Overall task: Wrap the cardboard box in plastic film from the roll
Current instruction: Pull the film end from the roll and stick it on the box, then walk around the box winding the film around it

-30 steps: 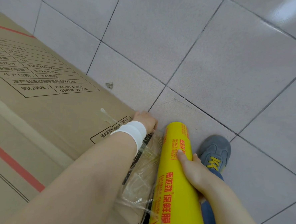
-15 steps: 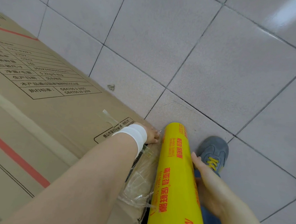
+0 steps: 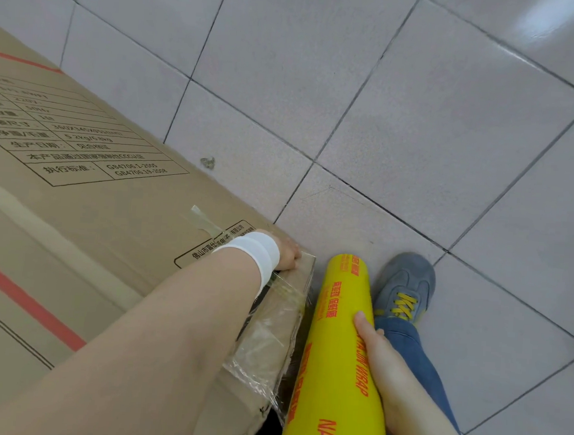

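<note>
Right hand [image 3: 376, 360] grips the glossy yellow cylindrical roll [image 3: 336, 321], thumb laid along it. Crinkled clear film [image 3: 264, 343] clings to the end of the matte brown cardboard box [image 3: 77, 224], just beside the roll. Left hand [image 3: 288, 251] rests on the box's corner, its fingers hidden past the edge, grasp undetermined. Smooth grey tiled floor [image 3: 419, 124] lies beyond.

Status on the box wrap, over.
Left hand on cardboard box corner, fingers hidden. Right hand grips roll beside box. Film runs from roll onto box's near corner. Shoe close beside roll.
</note>
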Motion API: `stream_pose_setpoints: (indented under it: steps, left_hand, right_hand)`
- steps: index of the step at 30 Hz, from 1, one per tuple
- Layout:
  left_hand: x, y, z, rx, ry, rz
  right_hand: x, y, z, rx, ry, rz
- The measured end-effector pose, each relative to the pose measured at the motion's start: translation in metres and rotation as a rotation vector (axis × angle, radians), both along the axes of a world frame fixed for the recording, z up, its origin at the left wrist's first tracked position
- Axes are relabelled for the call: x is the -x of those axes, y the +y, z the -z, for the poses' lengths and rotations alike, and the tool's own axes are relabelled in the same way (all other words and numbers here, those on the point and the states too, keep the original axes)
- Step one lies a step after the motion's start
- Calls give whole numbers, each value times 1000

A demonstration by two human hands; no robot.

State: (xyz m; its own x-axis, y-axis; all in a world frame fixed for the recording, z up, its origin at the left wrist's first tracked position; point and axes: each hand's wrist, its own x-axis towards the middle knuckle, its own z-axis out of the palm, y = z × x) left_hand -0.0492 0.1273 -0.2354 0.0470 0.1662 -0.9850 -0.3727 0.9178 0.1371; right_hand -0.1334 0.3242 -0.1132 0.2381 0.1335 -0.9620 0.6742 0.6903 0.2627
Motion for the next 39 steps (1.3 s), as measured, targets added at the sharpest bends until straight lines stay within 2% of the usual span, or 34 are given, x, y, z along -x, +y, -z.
stream_pose_setpoints:
  steps: [6, 9, 11, 15, 17, 21, 26, 30, 35, 39]
  left_hand:
    - [2, -1, -14, 11, 11, 43]
    - [18, -2, -46, 4, 154, 110]
    - [33, -2, -83, -64, 212, 35]
    - [28, -3, -170, -231, 153, -83]
    - [4, -4, -201, -239, 147, -124]
    - [-22, -5, -225, -82, 331, -140]
    - [-34, 9, -231, 140, 541, -119]
    - [-37, 15, -234, 228, 665, -112]
    - [-35, 16, -238, 252, 670, -150]
    - [-35, 22, -245, 297, 668, -150]
  right_hand:
    - [-16, -1, 13, 22, -32, -87]
    - [-22, -8, 16, 4, -13, -155]
    - [-20, -12, 15, -8, -28, -143]
    - [-11, -15, -16, -18, -87, -25]
    - [-15, -8, -37, -14, -86, 134]
    - [-35, 14, -77, 19, -58, 451]
    - [-49, 19, -102, 57, -62, 592]
    - [-50, 22, -107, 38, 3, 458]
    - [-45, 32, -99, 90, 83, 126]
    - [-53, 38, -94, 106, 92, -55]
